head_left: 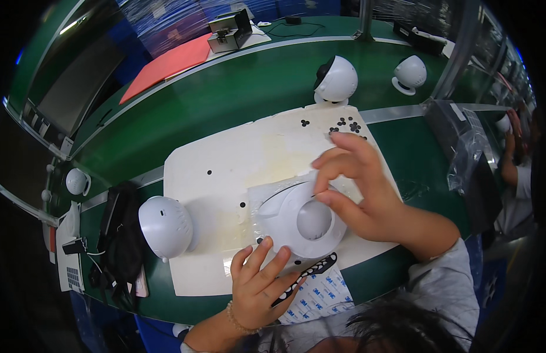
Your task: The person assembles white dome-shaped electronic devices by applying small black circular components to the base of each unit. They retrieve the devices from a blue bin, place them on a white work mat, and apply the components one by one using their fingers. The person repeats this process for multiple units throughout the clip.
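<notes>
A white, rounded plastic part with a ring-shaped base [279, 229] lies on a piece of clear wrap in front of me. My left hand [258, 288] reaches its fingertips to the part's near edge. Along its thumb runs a black strip with white round spots [317, 269], which it seems to hold; the grip is partly hidden. Over the part's far right side is my right hand [358, 188], thumb and index finger pinched, other fingers raised. Whatever is in the pinch is too small to make out. A white backing sheet with blue print [314, 299] lies below the strip.
The cream mat [214, 235] carries several small black round pads [354, 127]. White ball-shaped devices stand left [166, 228], at the back [337, 79] and back right [410, 73]. A black bag [121, 235] lies left; a grey box with plastic wrap [461, 135] stands right. Another person's arm [509, 159] shows far right.
</notes>
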`<state>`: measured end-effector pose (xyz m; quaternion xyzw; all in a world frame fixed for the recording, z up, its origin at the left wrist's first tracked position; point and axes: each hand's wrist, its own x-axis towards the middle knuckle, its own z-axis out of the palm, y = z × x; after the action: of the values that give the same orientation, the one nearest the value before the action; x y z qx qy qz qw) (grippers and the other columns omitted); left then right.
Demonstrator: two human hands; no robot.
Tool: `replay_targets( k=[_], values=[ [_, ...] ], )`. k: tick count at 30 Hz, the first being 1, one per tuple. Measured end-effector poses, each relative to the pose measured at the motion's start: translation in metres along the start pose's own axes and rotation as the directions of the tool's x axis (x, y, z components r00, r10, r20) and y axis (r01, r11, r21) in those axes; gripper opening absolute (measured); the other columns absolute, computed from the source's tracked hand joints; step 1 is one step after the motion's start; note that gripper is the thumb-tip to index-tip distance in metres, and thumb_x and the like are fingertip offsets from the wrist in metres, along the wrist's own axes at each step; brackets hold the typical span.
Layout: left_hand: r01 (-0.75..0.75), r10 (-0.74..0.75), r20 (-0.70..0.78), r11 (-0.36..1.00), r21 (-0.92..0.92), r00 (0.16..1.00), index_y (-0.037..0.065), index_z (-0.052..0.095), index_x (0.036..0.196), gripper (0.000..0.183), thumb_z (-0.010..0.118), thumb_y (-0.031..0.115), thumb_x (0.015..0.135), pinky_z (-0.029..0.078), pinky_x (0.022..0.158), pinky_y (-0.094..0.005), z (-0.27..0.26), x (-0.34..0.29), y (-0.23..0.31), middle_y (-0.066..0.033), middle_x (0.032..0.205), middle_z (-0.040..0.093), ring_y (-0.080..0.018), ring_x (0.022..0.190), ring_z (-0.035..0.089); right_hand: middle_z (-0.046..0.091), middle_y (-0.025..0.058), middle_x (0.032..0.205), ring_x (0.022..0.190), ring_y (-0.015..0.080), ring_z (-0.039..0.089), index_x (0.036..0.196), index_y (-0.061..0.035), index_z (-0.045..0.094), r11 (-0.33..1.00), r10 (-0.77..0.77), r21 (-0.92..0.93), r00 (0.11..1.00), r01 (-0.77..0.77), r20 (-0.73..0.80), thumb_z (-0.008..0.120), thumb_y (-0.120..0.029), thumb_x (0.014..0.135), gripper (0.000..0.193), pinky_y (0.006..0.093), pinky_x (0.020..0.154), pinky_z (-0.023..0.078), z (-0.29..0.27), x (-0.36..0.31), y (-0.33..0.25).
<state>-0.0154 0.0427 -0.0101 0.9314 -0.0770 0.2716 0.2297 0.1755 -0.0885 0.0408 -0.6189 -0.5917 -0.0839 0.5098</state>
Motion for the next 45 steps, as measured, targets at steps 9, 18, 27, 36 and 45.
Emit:
replay_targets(
  k=[9, 18, 27, 36, 45],
  values=[
    [0.009, -0.008, -0.016, 1.0, 0.014, 1.0, 0.011, 0.064, 0.078, 0.019, 0.073, 0.016, 0.062, 0.028, 0.092, -0.042, -0.001, 0.0, 0.001, -0.0062, 0.121, 0.052, -0.0283, 0.117, 0.043, 0.056, 0.0069, 0.08, 0.088, 0.022, 0.054, 0.129, 0.001, 0.016, 0.964, 0.128, 0.2, 0.966, -0.174, 0.223, 0.053, 0.001, 0.079, 0.062, 0.036, 0.086, 0.037, 0.015, 0.009, 0.001],
    [0.002, -0.002, -0.01, 1.0, 0.017, 1.0, 0.011, 0.065, 0.078, 0.017, 0.072, 0.015, 0.063, 0.028, 0.092, -0.0423, 0.0, 0.001, 0.0, -0.0069, 0.124, 0.05, -0.0287, 0.118, 0.042, 0.059, 0.0047, 0.093, 0.098, 0.023, 0.052, 0.114, -0.0097, 0.049, 0.925, -0.042, -0.366, 0.985, 0.101, 0.166, 0.06, -0.007, 0.075, 0.041, 0.039, 0.09, 0.027, 0.009, -0.002, -0.021],
    [-0.018, 0.016, -0.044, 0.999, -0.044, 0.999, 0.011, 0.066, 0.079, 0.02, 0.074, 0.012, 0.061, 0.029, 0.09, -0.0421, 0.002, 0.0, -0.002, -0.0076, 0.127, 0.047, -0.0302, 0.121, 0.038, 0.032, 0.0166, 0.135, 0.128, 0.0376, 0.017, 0.083, -0.0126, 0.063, 0.979, 0.204, -0.034, 0.961, -0.201, 0.188, 0.06, -0.016, 0.078, 0.007, 0.0454, 0.1, 0.016, 0.007, -0.037, -0.026],
    [-0.026, 0.019, -0.064, 0.994, -0.105, 0.998, 0.009, 0.068, 0.079, 0.024, 0.076, 0.009, 0.057, 0.031, 0.089, -0.0412, 0.005, 0.0, -0.003, -0.0094, 0.13, 0.044, -0.0319, 0.123, 0.035, 0.032, 0.0169, 0.135, 0.128, 0.0384, 0.017, 0.079, -0.0116, 0.062, 0.975, 0.221, -0.034, 0.953, -0.218, 0.208, 0.059, -0.018, 0.08, 0.007, 0.0466, 0.1, 0.015, 0.014, -0.04, -0.027],
    [0.026, -0.039, -0.095, 0.99, -0.138, 0.995, 0.012, 0.067, 0.074, 0.014, 0.074, 0.015, 0.062, 0.025, 0.095, -0.0411, 0.009, 0.001, -0.001, -0.0073, 0.125, 0.05, -0.0274, 0.122, 0.037, 0.047, 0.0045, 0.125, 0.118, 0.0276, 0.035, 0.092, -0.0207, 0.063, 0.816, -0.103, -0.555, 0.986, 0.161, 0.133, 0.061, -0.031, 0.077, 0.019, 0.0419, 0.093, 0.019, 0.014, -0.062, -0.024]
  ],
)
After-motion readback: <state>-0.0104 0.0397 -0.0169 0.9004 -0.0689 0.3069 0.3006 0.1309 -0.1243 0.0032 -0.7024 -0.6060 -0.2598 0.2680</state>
